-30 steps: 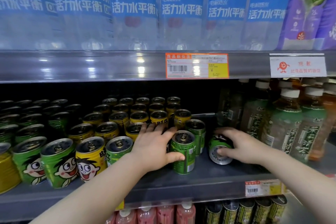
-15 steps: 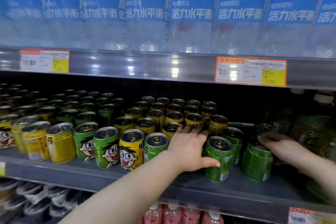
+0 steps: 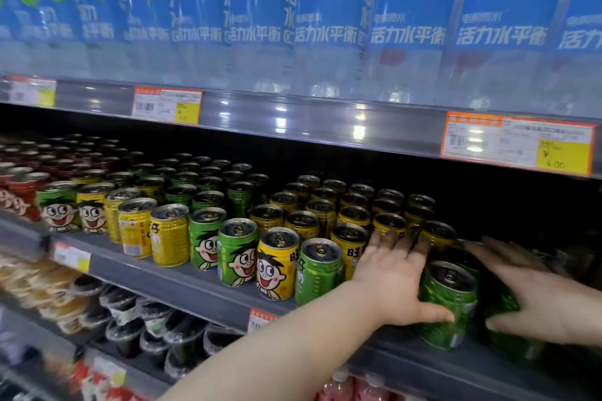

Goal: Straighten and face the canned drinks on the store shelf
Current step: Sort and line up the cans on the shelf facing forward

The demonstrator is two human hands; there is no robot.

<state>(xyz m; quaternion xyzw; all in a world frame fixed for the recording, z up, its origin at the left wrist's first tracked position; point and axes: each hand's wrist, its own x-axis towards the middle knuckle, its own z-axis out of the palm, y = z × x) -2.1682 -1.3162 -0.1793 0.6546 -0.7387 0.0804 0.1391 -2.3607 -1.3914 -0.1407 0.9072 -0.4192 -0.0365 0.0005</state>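
Green and yellow cartoon-face cans stand in rows on the grey middle shelf (image 3: 195,286). My left hand (image 3: 391,280) grips an upright green can (image 3: 448,306) at the shelf front; its thumb wraps the can's front and its fingers reach back against the yellow cans (image 3: 389,225) behind. Just to the right, my right hand (image 3: 537,296) holds a second green can (image 3: 511,343), thumb on its front and fingers over its top; this can is blurred and mostly hidden. In the front row to the left, a yellow face can (image 3: 277,267) faces out, and a green can (image 3: 317,272) beside it is turned sideways.
Large blue-labelled water bottles (image 3: 325,26) fill the shelf above, with price tags (image 3: 516,143) on its edge. Red cans (image 3: 19,192) stand at the far left. Dark tubs (image 3: 146,325) and pink bottles sit on the lower shelf. The shelf back right is dark.
The can that lay on its side under my right hand now stands upright beside the other green can. My view has swung left. My left hand keeps its hold.
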